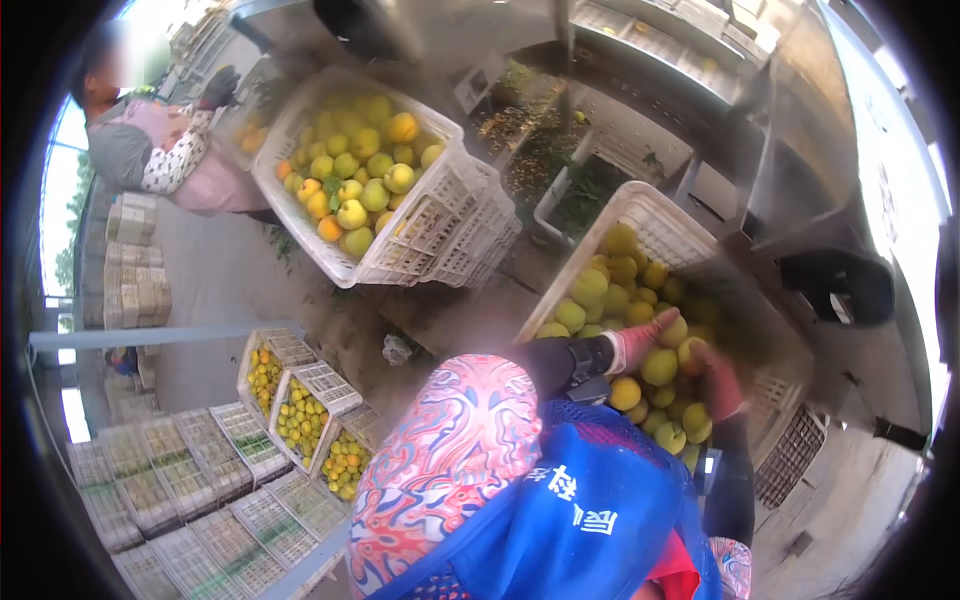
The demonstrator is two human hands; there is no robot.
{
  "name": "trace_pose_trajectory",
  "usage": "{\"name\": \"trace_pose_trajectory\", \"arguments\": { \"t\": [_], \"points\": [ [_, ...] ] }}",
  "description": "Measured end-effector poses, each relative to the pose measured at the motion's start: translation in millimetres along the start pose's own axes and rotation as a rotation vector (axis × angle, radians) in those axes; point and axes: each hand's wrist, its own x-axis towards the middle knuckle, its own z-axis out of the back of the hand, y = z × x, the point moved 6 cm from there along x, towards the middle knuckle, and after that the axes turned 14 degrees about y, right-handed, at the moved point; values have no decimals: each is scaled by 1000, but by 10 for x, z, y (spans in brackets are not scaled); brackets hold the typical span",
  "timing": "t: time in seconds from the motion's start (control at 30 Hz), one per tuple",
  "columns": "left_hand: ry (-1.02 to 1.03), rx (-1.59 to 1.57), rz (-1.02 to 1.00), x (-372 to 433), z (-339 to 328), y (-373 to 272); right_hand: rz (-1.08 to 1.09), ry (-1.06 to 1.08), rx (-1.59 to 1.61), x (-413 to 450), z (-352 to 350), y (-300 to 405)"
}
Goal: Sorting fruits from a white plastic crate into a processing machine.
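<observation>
A white plastic crate point(664, 225) in front of me holds many yellow-green and orange round fruits point(615, 296), which look like apricots or peaches. Both my hands are inside it in pinkish-red gloves. My left hand point(637, 343) reaches in from the near side, its fingers extended against a greenish fruit point(673, 331). Close by on the right, my right hand point(721, 382) is slightly blurred, with its fingertips at a yellowish fruit point(688, 355). Whether either hand has closed around a fruit cannot be made out. The far right of the crate's contents is in haze.
Another full fruit crate point(442, 202) tops a stack at upper left, with a co-worker point(187, 161) behind it. Fruit-filled crates point(300, 420) and crate stacks point(217, 525) stand at lower left. A crate of leaves point(589, 191) sits beyond mine, near metal machinery point(810, 127).
</observation>
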Motion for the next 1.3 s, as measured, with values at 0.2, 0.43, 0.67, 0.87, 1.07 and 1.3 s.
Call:
{"name": "trace_pose_trajectory", "arguments": {
  "t": [0.2,0.43,0.67,0.87,1.07,1.3],
  "points": [
    [2,122,-297,-92,-233,-662,311,-123,-337,73,-329,567],
    [4,266,-300,-61,-655,-668,501,-226,-534,-212,-417,746],
    [63,392,-291,-125,-847,-788,514,-203,-363,-379,-570,789],
    [85,831,-173,-89,-1089,-1053,222,-506,-735,-578,-725,1156],
    [54,687,-380,162,-1153,-1047,561,-592,-565,-641,-509,1451],
    [-77,527,-378,298,-966,-908,945,-1057,-854,-396,-61,1513]
  ]
}}
